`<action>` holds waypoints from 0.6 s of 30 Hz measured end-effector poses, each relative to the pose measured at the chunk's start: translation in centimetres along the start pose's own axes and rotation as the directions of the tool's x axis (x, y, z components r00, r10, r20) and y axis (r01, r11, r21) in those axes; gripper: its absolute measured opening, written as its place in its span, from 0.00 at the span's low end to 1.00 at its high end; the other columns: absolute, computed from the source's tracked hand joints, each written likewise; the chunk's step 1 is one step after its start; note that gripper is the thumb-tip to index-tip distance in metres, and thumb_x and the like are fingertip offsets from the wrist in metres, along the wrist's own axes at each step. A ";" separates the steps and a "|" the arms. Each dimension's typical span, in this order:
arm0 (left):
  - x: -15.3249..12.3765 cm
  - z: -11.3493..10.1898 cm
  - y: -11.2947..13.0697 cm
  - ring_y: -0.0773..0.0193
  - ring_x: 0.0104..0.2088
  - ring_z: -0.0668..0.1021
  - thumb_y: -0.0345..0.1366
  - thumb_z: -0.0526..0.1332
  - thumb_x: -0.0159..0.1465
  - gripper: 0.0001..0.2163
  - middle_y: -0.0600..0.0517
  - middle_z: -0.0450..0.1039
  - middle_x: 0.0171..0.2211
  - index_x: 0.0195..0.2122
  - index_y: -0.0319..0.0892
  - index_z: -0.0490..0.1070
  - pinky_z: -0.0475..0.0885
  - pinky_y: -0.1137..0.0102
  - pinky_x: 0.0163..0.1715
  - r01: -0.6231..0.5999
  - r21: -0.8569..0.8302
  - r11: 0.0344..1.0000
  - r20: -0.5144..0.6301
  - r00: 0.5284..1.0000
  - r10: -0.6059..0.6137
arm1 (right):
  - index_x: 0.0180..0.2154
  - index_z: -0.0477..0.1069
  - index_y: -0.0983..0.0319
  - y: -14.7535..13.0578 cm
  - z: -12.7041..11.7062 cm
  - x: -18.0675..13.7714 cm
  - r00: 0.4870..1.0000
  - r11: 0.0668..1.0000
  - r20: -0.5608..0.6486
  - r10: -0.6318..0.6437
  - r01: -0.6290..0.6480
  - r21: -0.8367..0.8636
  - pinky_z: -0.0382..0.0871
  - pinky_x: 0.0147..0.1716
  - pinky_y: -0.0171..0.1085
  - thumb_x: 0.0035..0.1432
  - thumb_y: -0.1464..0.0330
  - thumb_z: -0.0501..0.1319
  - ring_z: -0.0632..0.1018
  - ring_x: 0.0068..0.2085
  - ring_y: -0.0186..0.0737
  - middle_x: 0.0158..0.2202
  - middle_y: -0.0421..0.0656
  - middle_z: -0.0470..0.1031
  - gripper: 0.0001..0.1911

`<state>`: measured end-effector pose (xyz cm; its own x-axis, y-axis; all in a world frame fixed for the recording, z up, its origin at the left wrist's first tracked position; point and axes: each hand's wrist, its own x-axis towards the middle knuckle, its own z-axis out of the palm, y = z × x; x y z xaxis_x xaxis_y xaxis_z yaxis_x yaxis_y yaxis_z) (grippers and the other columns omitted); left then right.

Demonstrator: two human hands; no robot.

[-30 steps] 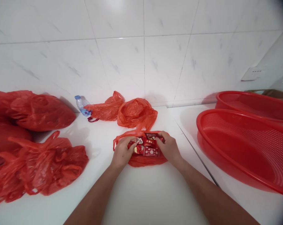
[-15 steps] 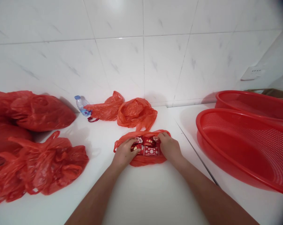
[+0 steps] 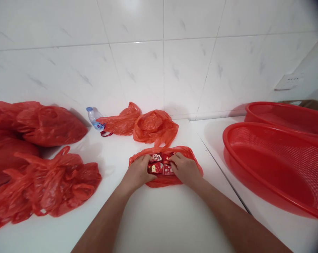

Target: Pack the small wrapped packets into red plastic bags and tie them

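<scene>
A small red plastic bag (image 3: 192, 156) lies open on the white counter (image 3: 161, 218) in front of me. Inside it sit several small red packets (image 3: 160, 165) with white print. My left hand (image 3: 137, 172) grips the packets from the left, fingers curled over them. My right hand (image 3: 183, 169) presses on the packets from the right, fingers closed over their top and right side. Both hands rest inside the bag's mouth.
Full red bags (image 3: 40, 123) and crumpled red bags (image 3: 50, 184) lie at the left. Two more red bags (image 3: 153, 126) and a small water bottle (image 3: 93, 117) rest by the tiled wall. Two large red mesh baskets (image 3: 274, 165) stand at the right.
My right hand has slid left over the packets, covering more of them. The bag's right side has spread out. My left hand has stayed on the packets.
</scene>
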<state>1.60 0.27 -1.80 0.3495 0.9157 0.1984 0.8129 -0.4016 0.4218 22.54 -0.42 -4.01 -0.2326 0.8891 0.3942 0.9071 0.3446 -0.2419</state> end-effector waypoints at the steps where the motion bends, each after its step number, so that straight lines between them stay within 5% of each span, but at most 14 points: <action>1: 0.0 -0.1 -0.1 0.56 0.40 0.73 0.31 0.66 0.46 0.18 0.52 0.71 0.39 0.38 0.45 0.64 0.69 0.65 0.36 0.006 -0.011 1.000 0.013 1.000 -0.006 | 0.37 0.71 0.58 -0.1 0.1 -0.1 0.999 0.999 0.006 -0.034 0.034 0.010 0.62 0.27 0.34 0.61 0.67 0.52 0.75 0.34 0.36 0.41 0.42 0.74 0.10; 8: 0.0 -0.3 -0.3 0.55 0.43 0.73 0.30 0.65 0.48 0.17 0.51 0.71 0.41 0.39 0.46 0.65 0.68 0.63 0.40 -0.001 -0.081 0.997 0.001 1.000 0.001 | 0.29 0.71 0.60 -0.6 0.1 -0.3 0.995 0.997 0.057 -0.077 0.076 0.025 0.60 0.24 0.34 0.59 0.66 0.56 0.74 0.29 0.34 0.36 0.41 0.74 0.08; 13: 0.0 -0.2 0.6 0.55 0.46 0.71 0.31 0.66 0.50 0.22 0.52 0.69 0.44 0.46 0.48 0.65 0.68 0.61 0.45 -0.085 -0.143 0.986 -0.089 0.993 0.072 | 0.31 0.71 0.60 -0.8 -0.2 -0.2 0.998 0.986 -0.040 -0.039 0.045 0.163 0.63 0.28 0.34 0.60 0.61 0.57 0.75 0.35 0.37 0.35 0.42 0.74 0.11; 18: -0.3 0.5 2.0 0.57 0.47 0.72 0.30 0.64 0.52 0.20 0.52 0.69 0.45 0.47 0.48 0.65 0.69 0.62 0.45 -0.100 -0.226 0.969 -0.090 0.993 0.082 | 0.26 0.67 0.60 -1.2 -0.6 -0.4 0.999 0.951 0.037 -0.012 0.000 0.308 0.64 0.27 0.34 0.57 0.59 0.59 0.72 0.29 0.34 0.29 0.38 0.71 0.13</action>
<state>3.37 -0.82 -1.40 0.3712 0.8748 0.3113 0.6475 -0.4841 0.5885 21.76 -1.37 -3.39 -0.2562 0.8957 0.3636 0.7551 0.4202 -0.5032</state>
